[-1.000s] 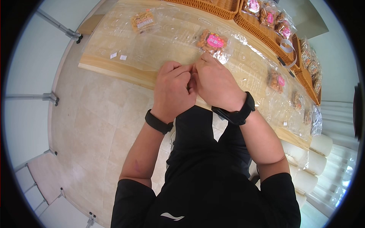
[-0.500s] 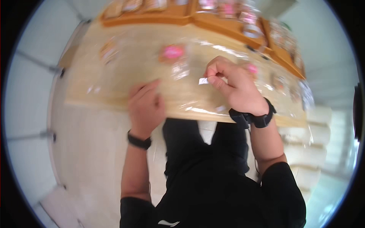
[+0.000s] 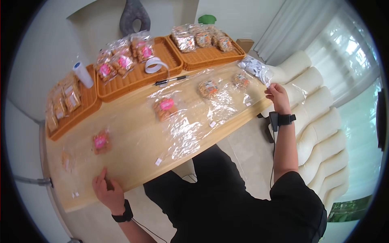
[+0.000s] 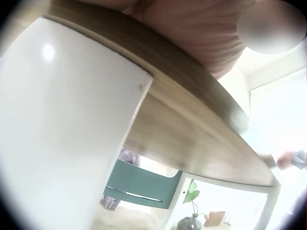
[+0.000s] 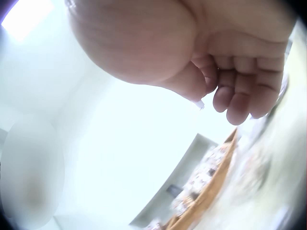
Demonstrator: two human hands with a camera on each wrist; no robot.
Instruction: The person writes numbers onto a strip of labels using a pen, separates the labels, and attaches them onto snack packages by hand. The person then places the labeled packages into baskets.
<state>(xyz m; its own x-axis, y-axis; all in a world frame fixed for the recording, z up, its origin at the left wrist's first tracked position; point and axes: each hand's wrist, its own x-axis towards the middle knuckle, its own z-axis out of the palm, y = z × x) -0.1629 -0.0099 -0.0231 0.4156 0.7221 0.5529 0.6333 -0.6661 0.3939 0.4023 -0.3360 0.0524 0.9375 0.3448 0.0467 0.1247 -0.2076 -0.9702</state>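
Observation:
At the right end of the table my right hand (image 3: 278, 97) pinches a small white label (image 5: 200, 104) between thumb and index finger. The hand is beside the crumpled silvery wrapping (image 3: 253, 68). Over the front left part of the table is my left hand (image 3: 108, 192), index finger extended, holding nothing. Beyond it lies a snack bag with a pink sticker (image 3: 100, 142). Another pink-stickered snack bag (image 3: 166, 106) lies mid-table. Two bags of round snacks, one near the middle (image 3: 208, 89) and one farther right (image 3: 241, 81), lie flat. White labels (image 3: 158, 161) show along the front edge.
Three wicker trays along the back hold packed snacks: left tray (image 3: 90, 113), middle tray (image 3: 172, 60) and right tray (image 3: 227, 55). A roll of white tape (image 3: 154, 65) sits in the middle tray, with a black pen (image 3: 172, 79) in front. A cream sofa (image 3: 320, 105) borders the right side.
The hands, together a second ago, have parted; the right has moved to the table's right end with the label, the left to the front left. The head view has swung up and right.

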